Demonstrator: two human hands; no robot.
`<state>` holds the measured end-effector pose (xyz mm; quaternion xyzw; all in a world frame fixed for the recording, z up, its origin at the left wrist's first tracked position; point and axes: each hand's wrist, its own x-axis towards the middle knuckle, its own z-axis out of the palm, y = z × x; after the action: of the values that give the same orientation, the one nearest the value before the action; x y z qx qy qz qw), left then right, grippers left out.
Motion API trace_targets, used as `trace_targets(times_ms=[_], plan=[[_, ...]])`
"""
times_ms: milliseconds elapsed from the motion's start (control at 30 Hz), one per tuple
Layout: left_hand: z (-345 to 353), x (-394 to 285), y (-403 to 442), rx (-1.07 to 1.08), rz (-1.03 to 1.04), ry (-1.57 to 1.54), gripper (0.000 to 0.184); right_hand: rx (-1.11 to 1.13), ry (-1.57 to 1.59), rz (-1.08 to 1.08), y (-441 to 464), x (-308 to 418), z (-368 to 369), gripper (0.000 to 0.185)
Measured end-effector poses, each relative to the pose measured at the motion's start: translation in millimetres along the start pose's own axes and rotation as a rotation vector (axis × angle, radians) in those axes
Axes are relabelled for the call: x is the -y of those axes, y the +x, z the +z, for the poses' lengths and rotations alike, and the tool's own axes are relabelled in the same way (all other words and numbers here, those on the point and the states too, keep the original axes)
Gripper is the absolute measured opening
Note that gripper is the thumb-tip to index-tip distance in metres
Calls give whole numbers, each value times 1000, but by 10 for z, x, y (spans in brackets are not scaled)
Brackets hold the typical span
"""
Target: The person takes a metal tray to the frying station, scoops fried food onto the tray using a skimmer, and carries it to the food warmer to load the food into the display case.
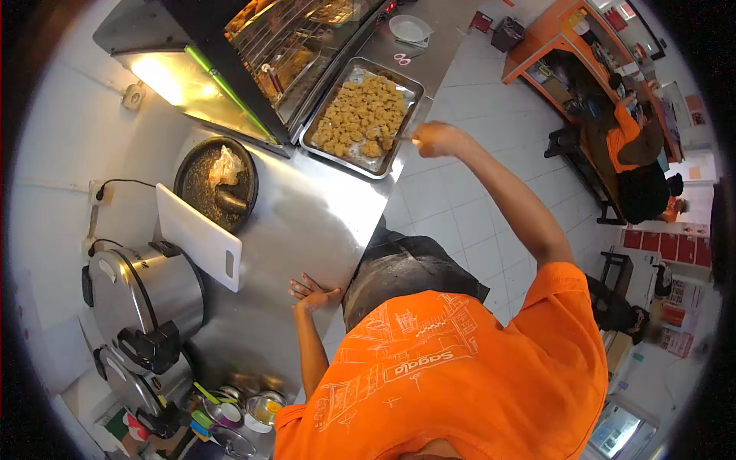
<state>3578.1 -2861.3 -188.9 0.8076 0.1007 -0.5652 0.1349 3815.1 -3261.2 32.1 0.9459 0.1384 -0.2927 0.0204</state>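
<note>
My right hand (438, 139) is closed around the handle of a thin utensil (403, 139), which reaches over the near right edge of a metal tray (373, 170). Its far end is among golden-brown fried pieces (360, 115) spread on the tray, so I cannot make out its kind. My left hand (312, 294) rests on the steel counter (295, 238) close to its edge, fingers spread, holding nothing. Left of the tray sits a dark stone mortar (184, 184) with a pestle (231, 202) and a crumpled pale wrap (226, 167) in it.
A white cutting board (201, 238) leans against the mortar. Two large rice cookers (142, 287) stand at left, bowls (264, 409) below them. A lit glass display case (284, 61) borders the tray. Pink-handled scissors (402, 58) and a white plate (410, 29) lie beyond. People (632, 146) are at right.
</note>
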Motion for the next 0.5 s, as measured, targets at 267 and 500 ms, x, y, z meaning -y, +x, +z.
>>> trace_targets(times_ms=[267,500], plan=[[133,136,202,-79,49,37,135,-321,-499,-153,581,836,-542,21],[267,183,250,-176,40,-32,130,21,-623,-61,1755,1468,-134,13]])
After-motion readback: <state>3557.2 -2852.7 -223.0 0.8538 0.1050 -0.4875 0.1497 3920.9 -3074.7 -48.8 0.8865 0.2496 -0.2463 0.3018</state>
